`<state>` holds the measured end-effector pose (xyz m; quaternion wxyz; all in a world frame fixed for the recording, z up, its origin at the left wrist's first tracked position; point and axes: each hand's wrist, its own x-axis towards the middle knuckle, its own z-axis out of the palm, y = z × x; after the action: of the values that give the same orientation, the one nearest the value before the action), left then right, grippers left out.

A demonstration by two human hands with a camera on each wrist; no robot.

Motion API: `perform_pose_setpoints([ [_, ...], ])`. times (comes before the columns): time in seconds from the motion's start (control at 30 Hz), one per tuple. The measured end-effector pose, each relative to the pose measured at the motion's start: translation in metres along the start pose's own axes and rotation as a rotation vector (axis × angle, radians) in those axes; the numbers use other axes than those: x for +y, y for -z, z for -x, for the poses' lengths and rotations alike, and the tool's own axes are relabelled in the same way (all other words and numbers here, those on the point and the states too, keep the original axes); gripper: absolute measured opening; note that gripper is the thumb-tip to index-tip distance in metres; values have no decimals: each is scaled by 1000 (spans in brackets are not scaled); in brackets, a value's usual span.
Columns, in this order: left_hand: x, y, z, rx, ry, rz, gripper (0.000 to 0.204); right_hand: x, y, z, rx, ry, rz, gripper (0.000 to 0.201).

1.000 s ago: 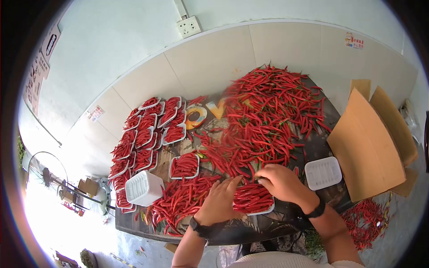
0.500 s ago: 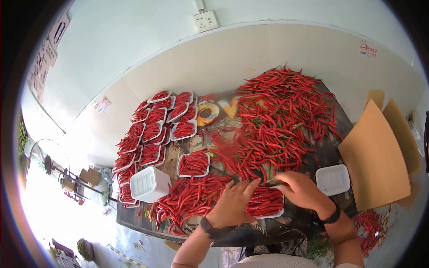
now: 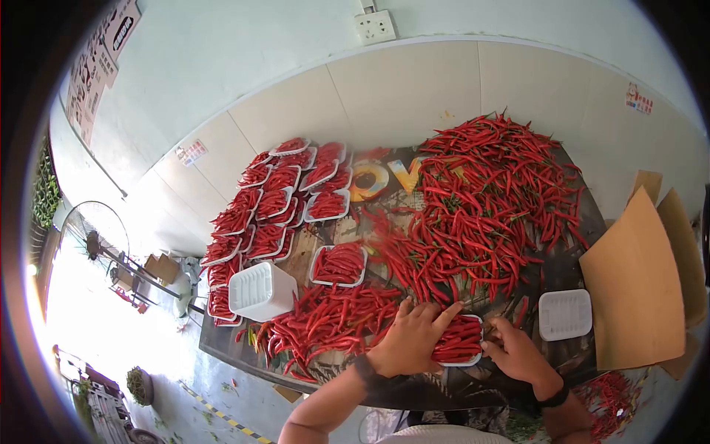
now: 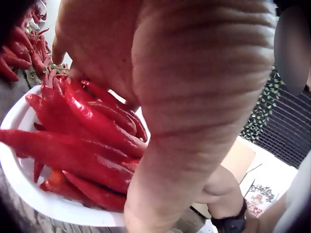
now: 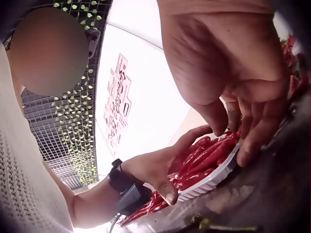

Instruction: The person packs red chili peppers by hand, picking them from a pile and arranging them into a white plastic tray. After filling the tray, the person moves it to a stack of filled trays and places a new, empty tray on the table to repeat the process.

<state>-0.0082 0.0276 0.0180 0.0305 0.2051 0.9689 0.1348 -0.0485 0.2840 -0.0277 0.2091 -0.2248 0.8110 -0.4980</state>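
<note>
Red chilies (image 3: 457,344) fill a white plastic tray (image 4: 58,213) at the table's front edge, lying roughly side by side. Over the tray's left end my left hand (image 3: 408,344) rests with spread, fairly straight fingers; its thumb lies along the near side in the right wrist view. My right hand (image 3: 516,359) is at the opposite end, thumb just over the chilies and fingers (image 5: 248,145) outside the rim, pinching the tray's edge. A loose heap of chilies (image 3: 318,325) lies left of my left hand.
A large chili pile (image 3: 495,207) covers the table's back right. Filled trays (image 3: 277,200) are stacked at left, near a stack of empty trays (image 3: 262,291). Another filled tray (image 3: 339,265) stands behind the loose heap. An empty tray (image 3: 565,314) and cardboard box (image 3: 636,281) are at right.
My right hand has moved from the tray's far right corner down to its right end. The left hand stays over the left end. The head view has shifted.
</note>
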Motion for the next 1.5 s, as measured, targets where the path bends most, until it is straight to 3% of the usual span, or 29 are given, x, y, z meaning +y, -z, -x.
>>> perform_pose_setpoints([
  [0.3, 6, -8, -3, 2, 0, -37, 113, -4, -6, 6, -1, -25, -106, 49],
  [0.4, 4, -8, -1, 66, -41, -38, 123, -5, -5, 7, -17, -41, -219, 51],
  [0.5, 6, 9, -3, 44, 6, -50, 110, -12, -2, 8, -5, -31, -335, 52],
  [0.7, -8, 54, -1, 194, 10, -49, 110, -27, 2, 1, -7, -9, -497, 52],
  [0.87, -23, 75, 10, 178, 73, -70, 110, -39, 6, -11, -39, 30, -526, 51],
  [0.93, -25, 70, 14, 174, 83, -53, 109, -56, 13, -20, -56, 67, -376, 49],
  [1.1, -33, 66, 31, 213, 120, 24, 109, -92, 22, -56, -25, 227, -325, 39],
  [1.27, -45, 77, 66, 266, 115, 21, 106, -149, 21, -122, -78, 372, -71, 30],
  [1.37, -47, 86, 92, 244, 165, 20, 105, -179, -3, -182, -187, 484, 147, 31],
  [1.5, -54, 88, 122, 228, 192, 45, 104, -203, -73, -269, -316, 583, 496, 36],
])
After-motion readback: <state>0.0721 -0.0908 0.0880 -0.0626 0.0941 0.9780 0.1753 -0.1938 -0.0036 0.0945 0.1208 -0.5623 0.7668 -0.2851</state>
